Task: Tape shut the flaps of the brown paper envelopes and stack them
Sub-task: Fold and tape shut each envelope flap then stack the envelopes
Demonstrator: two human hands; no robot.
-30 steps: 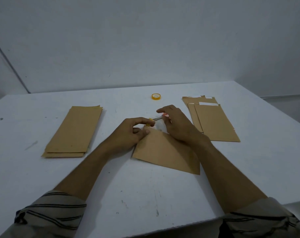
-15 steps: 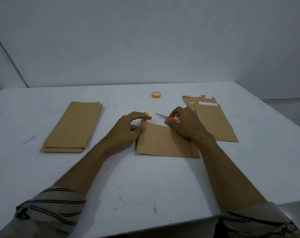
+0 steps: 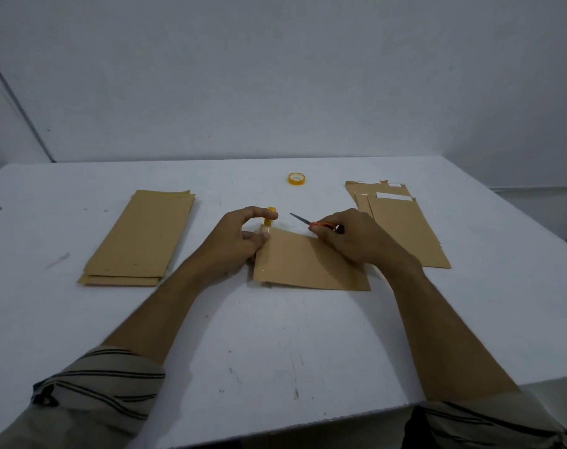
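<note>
A brown envelope [image 3: 308, 265] lies flat in the middle of the white table [image 3: 275, 345]. My left hand [image 3: 240, 238] pinches a small yellow tape roll [image 3: 270, 212] at the envelope's upper left corner, a short strip running down onto the paper. My right hand [image 3: 353, 234] grips orange-handled scissors [image 3: 311, 222] over the envelope's top edge, blades pointing up-left. A stack of brown envelopes [image 3: 142, 238] lies to the left. A second pile of envelopes [image 3: 402, 222] with white strips at their tops lies to the right.
A second yellow tape roll [image 3: 296, 179] sits farther back on the table, beyond the hands. The table's front edge runs close to my sleeves, and a grey wall stands behind the table.
The middle envelope turned from a slanted lie to square with the table. My right hand drew the scissors away to the right of the tape, and the roll in my left hand lifted slightly.
</note>
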